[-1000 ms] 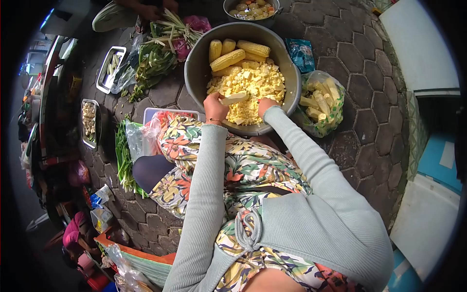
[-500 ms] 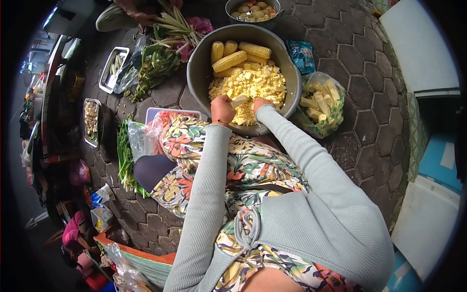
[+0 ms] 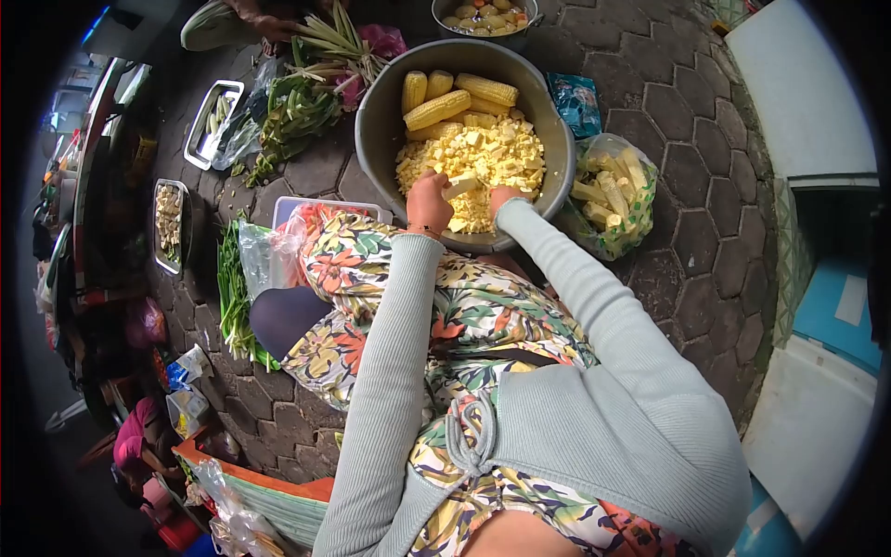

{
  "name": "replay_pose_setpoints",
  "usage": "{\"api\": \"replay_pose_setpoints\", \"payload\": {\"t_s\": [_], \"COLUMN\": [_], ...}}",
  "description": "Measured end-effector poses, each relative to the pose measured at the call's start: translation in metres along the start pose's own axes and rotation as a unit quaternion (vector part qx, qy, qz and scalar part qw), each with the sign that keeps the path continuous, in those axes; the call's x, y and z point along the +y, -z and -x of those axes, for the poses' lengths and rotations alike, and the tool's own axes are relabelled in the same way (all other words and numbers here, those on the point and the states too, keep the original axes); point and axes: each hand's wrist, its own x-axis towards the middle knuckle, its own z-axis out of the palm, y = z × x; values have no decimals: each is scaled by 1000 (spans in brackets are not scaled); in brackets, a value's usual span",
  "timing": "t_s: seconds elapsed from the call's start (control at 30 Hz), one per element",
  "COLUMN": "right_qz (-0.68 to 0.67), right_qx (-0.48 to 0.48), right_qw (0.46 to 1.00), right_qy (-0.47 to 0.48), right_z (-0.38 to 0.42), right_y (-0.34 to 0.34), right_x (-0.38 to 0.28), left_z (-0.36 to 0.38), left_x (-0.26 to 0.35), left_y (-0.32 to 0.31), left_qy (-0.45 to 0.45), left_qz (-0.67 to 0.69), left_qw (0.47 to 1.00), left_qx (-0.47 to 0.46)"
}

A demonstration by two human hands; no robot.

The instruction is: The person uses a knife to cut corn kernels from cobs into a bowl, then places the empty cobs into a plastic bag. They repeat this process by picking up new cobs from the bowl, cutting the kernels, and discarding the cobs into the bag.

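A large grey basin [image 3: 371, 139] stands in front of my knees. Cut corn kernels [image 3: 501, 148] fill its near part, and several whole yellow ears of corn [image 3: 438, 110] lie at its far side. My left hand [image 3: 429, 199] is closed over the basin's near left part, around a pale corn cob [image 3: 460, 187] that points to the right. Just right of the cob, my right hand [image 3: 507, 197] is low over the kernels with its fingers curled. What it holds, if anything, is hidden.
Right of the basin is a plastic bag of stripped cobs [image 3: 613, 190], with a blue packet [image 3: 574, 104] behind it. A metal pot [image 3: 484, 30] stands beyond. Leafy vegetables [image 3: 292, 130], trays [image 3: 172, 227] and green onions [image 3: 239, 297] lie left. Another person's hand [image 3: 271, 26] is top left.
My left hand and the cob have shifted slightly up and right. My right hand has moved slightly right. The view has shifted a little.
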Motion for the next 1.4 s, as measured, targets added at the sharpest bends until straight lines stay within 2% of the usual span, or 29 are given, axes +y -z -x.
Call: {"api": "replay_pose_setpoints", "payload": {"t_s": [0.13, 0.27, 0.33, 0.37, 0.43, 0.47, 0.5, 0.57, 0.63, 0.7, 0.73, 0.93, 1.03, 1.23, 1.4], "right_qz": [61, 34, -20, -22, 21, 21, 46, 73, 10, -5, -22, 63, 55, 48, 46], "right_qx": [-14, 11, 36, 36, -19, -17, -24, -34, 48, 59, 73, 63, 83, 99, 92], "right_qw": [998, 999, 998, 998, 998, 999, 997, 995, 993, 992, 990, 994, 994, 992, 994], "right_qy": [25, 27, 56, 54, 47, 47, 52, 56, 105, 112, 116, 66, 48, 54, 37], "right_z": [-6, 17, 23, 25, 39, 33, 29, 21, 31, 42, 45, 38, 27, 6, -1], "right_y": [11, 21, 16, 16, 30, 28, 25, 18, 22, 29, 31, 18, 14, 9, 11], "right_x": [6, 9, 9, 9, 3, 6, 7, 14, 16, 13, 11, 7, 3, -5, -7], "left_z": [1, 2, 0, -3, -6, -6, -7, -6, -3, -1, -1, -2, -3, -3, 6], "left_x": [-1, -5, -6, -10, -32, -43, -38, -27, -20, -20, -20, -21, -20, -12, -10], "left_y": [4, -6, -3, -6, -19, -24, -18, -10, -10, -11, -12, -17, -21, -27, -20], "left_qy": [0, 34, 126, 123, 292, 307, 306, 345, 319, 163, 151, 143, 170, 164, 103], "left_qz": [0, 13, 55, 54, 116, 85, 85, 140, 129, 20, 15, 21, 10, -32, -91], "left_qw": [1000, 999, 991, 991, 949, 944, 944, 908, 925, 980, 983, 985, 982, 983, 988], "left_qx": [-9, 31, 13, 11, -29, -88, -87, -194, -161, -115, -105, -95, -86, -74, -68]}}
